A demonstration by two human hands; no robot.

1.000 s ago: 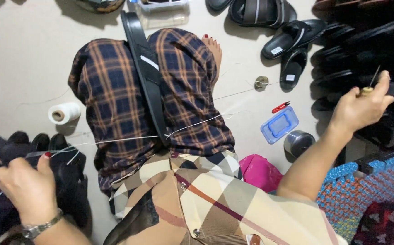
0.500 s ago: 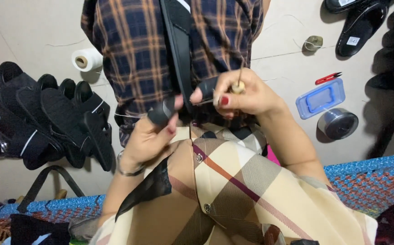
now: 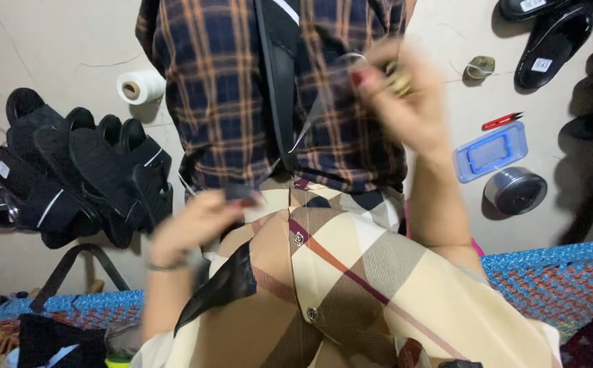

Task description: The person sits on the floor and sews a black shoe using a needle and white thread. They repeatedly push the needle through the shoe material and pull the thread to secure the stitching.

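Observation:
A long black strap [image 3: 277,88] lies along my lap over the dark plaid trousers [image 3: 221,102]. My left hand [image 3: 194,221] is low and blurred, its fingers pinched on the strap's dark near end [image 3: 242,193]. Up and to the right, my right hand [image 3: 402,95] is also blurred, closed on a small brass-coloured needle end. A thin pale thread [image 3: 310,129] runs from that hand down to the strap. My beige checked shirt [image 3: 351,272] fills the foreground.
A pile of black sandal uppers [image 3: 78,170] sits at left and a white thread spool [image 3: 139,85] behind it. At right lie a blue plastic box [image 3: 491,151], red snips [image 3: 501,121], a round metal tin [image 3: 514,192], black sandals [image 3: 549,34] and a blue woven mat [image 3: 549,259].
My hands were together over the strap half a second ago. The right hand has pulled up and to the right, drawing the thread out, while the left has dropped lower and leftward.

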